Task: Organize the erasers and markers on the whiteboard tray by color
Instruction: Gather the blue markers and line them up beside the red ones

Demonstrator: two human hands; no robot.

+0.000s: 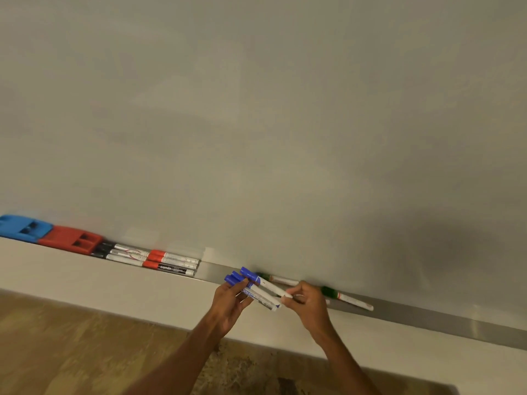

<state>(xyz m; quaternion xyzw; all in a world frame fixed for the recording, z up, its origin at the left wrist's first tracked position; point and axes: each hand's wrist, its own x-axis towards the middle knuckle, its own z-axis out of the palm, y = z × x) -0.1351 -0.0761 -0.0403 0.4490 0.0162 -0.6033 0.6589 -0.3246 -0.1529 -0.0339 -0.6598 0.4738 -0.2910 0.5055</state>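
Note:
Three blue-capped markers [256, 289] are bunched just in front of the metal whiteboard tray [427, 317]. My left hand [229, 302] grips them near the caps. My right hand [306, 302] pinches the tail end of the top one. Behind my hands, two green-capped markers [346, 297] lie on the tray. Further left on the tray lie red-capped markers [171, 260] and black-capped markers [122, 253] in neat rows. At the far left sit a red eraser [71, 239] and a blue eraser [24, 228].
The whiteboard [256, 124] fills the upper view. Below the tray runs a pale wall strip [85, 280], with a wooden floor [71, 352] beneath. The tray stretches bare to the right.

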